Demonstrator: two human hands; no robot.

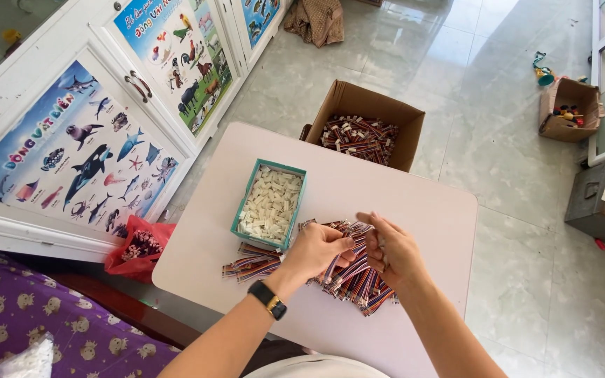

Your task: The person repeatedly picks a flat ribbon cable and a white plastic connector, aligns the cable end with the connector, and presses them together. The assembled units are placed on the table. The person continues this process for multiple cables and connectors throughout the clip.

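A red plastic bag (138,248) holding dark and pale small parts slumps on the floor off the table's left edge, below white cabinet doors covered in animal posters (78,150). On the pale pink rectangular tabletop (428,210), a teal cardboard tray (246,203) filled with small white plastic connectors sits toward the left edge, its long axis running from near to far. Just beside its near end, a loose heap of short multicoloured ribbon cables (355,280) spreads across the near middle of the surface. The left hand (316,250), a black watch on its wrist, pinches one cable from the heap between thumb and fingertips; the cable's length runs rightward toward the right hand (390,248), whose fingers close on its other end, so the two hands nearly touch above the pile. The tray lies nearer the left hand. Bare tabletop stays open toward the right edge and far corner. Beyond the far edge, an open brown cardboard box (369,112) of finished cables rests on the tiled floor.
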